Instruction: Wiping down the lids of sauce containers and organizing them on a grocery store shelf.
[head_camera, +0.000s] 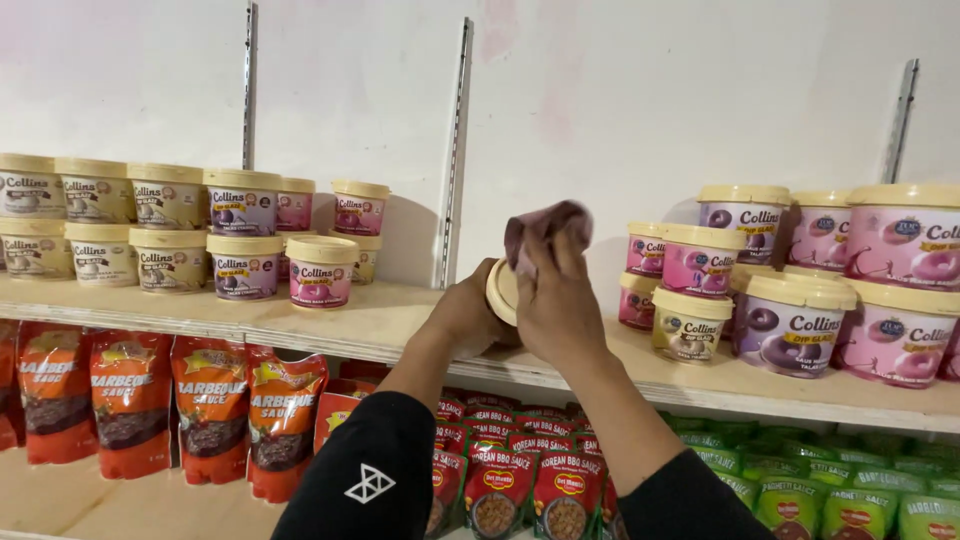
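Red sauce pouches (210, 400) on lower shelf, nearest. Above: left hand (462, 312) closed around 1 cream-lidded tub (502, 292), tipped sideways over wooden shelf (380, 325). Right hand (558, 300) just beside, gripping pink cloth (545, 228) pressed against lid. Behind: stacked tubs (240, 235) either side, white wall.

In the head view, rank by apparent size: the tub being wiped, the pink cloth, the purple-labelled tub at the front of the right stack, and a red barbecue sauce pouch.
1. Red sauce pouch
2. Purple-labelled cream-lidded tub
3. Crumpled pink cloth
Held cream-lidded tub: mostly hidden by hands, cannot rank.
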